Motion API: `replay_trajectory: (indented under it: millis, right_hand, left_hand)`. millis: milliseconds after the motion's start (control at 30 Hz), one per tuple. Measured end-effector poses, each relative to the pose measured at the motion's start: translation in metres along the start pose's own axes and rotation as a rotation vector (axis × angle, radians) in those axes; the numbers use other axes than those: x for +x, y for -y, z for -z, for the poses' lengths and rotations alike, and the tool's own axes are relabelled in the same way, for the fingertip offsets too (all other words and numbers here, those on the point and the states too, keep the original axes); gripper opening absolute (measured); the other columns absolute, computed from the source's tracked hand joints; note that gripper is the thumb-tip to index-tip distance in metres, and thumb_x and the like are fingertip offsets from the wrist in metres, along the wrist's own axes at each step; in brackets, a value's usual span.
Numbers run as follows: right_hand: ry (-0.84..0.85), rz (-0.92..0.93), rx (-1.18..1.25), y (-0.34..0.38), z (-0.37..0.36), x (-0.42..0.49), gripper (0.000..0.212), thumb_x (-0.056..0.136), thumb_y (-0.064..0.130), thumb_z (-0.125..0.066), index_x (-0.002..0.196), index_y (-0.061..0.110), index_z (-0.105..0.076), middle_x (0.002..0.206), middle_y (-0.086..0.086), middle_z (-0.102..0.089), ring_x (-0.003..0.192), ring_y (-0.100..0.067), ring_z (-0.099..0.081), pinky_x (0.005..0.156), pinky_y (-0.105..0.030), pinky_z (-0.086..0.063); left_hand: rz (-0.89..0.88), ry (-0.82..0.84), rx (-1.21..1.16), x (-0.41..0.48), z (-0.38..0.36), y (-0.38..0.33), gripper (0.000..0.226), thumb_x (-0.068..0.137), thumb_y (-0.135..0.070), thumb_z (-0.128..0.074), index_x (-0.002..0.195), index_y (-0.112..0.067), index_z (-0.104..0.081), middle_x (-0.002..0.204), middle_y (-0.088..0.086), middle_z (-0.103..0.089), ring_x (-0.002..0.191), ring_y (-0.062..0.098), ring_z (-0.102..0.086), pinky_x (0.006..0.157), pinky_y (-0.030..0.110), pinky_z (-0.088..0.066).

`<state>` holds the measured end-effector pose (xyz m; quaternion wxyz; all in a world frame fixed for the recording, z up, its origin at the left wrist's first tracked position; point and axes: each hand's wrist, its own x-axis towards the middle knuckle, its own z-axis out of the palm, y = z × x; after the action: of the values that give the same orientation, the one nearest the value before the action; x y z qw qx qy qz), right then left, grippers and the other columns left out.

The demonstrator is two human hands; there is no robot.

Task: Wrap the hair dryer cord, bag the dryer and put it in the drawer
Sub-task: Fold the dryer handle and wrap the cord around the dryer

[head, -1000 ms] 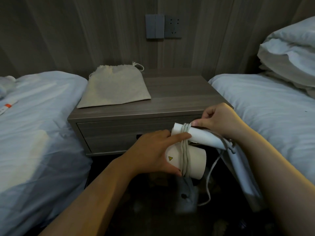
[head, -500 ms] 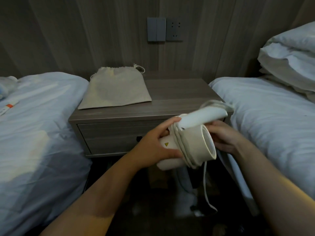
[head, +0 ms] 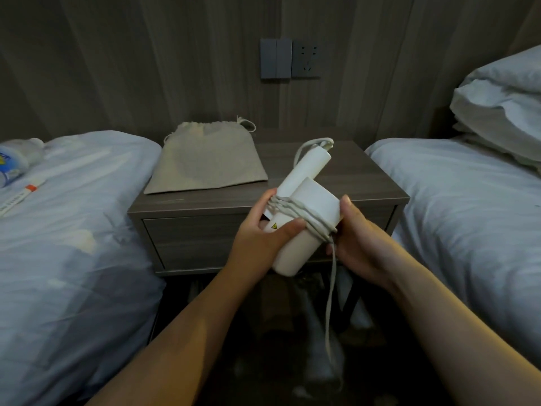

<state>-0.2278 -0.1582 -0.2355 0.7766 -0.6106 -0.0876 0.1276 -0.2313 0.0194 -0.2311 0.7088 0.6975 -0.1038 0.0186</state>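
A white hair dryer (head: 310, 206) is held in front of the nightstand, its folded handle pointing up and away. Several turns of its grey cord (head: 295, 212) lie round the barrel, and the loose end hangs down toward the floor. My left hand (head: 260, 238) grips the barrel from the left, thumb across it by the yellow warning sticker. My right hand (head: 355, 241) holds the right side, thumb on the barrel's end and fingers on the cord where it leaves the wraps. A beige drawstring bag (head: 205, 159) lies flat on the nightstand (head: 369, 183). The drawer (head: 190, 241) below is closed.
Beds with pale sheets flank the nightstand, the left bed (head: 67, 244) carrying a bottle (head: 14, 159) and a small tube (head: 20, 196). Pillows (head: 503, 104) are stacked at the right. A switch and wall socket (head: 289, 58) sit above the nightstand.
The dryer has been turned and lifted so its handle now points up and away. My right hand went from the handle to under the barrel, and now holds its right side with the cord.
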Motion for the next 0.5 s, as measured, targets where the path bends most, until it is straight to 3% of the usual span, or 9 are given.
replay_trajectory:
  millis: [67,133,233,367,500]
  right_hand:
    - [-0.017,0.012,0.032,-0.002,-0.003,-0.001,0.075,0.057,0.072,-0.068,0.114,0.022,-0.066,0.121,-0.013,-0.065,0.105,-0.027,-0.055,0.088,-0.039,-0.042]
    - [-0.019,0.028,0.008,-0.004,-0.005,-0.003,0.083,0.061,0.066,-0.070,0.122,0.012,-0.058,0.120,-0.011,-0.067,0.111,-0.029,-0.061,0.093,-0.042,-0.048]
    - [0.015,0.037,0.043,-0.007,-0.011,-0.005,0.085,0.063,0.058,-0.075,0.127,0.006,-0.054,0.126,-0.015,-0.063,0.119,-0.032,-0.057,0.102,-0.052,-0.043]
    - [0.017,0.052,-0.020,-0.007,-0.012,-0.007,0.082,0.060,0.054,-0.080,0.125,0.008,-0.055,0.122,-0.013,-0.065,0.118,-0.031,-0.058,0.105,-0.053,-0.040]
    - [-0.043,0.041,-0.236,-0.004,-0.008,-0.006,0.083,0.053,0.067,-0.077,0.119,0.019,-0.060,0.118,-0.007,-0.068,0.113,-0.028,-0.061,0.103,-0.055,-0.042]
  left_hand:
    - [0.004,-0.012,0.004,0.000,-0.001,-0.001,0.054,0.077,-0.017,-0.072,0.123,-0.036,-0.049,0.101,-0.019,-0.062,0.081,-0.009,-0.063,0.067,0.010,-0.051]
    - [0.004,-0.013,0.025,-0.001,-0.002,-0.002,0.049,0.077,-0.021,-0.072,0.115,-0.043,-0.050,0.099,-0.021,-0.062,0.080,-0.009,-0.063,0.067,0.011,-0.052]
    - [0.023,-0.004,0.008,-0.001,-0.001,-0.003,0.044,0.078,-0.021,-0.070,0.103,-0.050,-0.049,0.094,-0.023,-0.061,0.076,-0.012,-0.063,0.061,0.010,-0.051]
    - [0.034,-0.022,-0.009,0.000,0.002,-0.003,0.053,0.078,-0.019,-0.070,0.121,-0.040,-0.047,0.096,-0.021,-0.060,0.075,-0.011,-0.064,0.060,0.011,-0.051]
    - [0.040,-0.014,0.010,0.000,0.002,-0.005,0.067,0.078,-0.020,-0.070,0.137,-0.031,-0.041,0.101,-0.024,-0.056,0.084,-0.006,-0.062,0.063,0.009,-0.051]
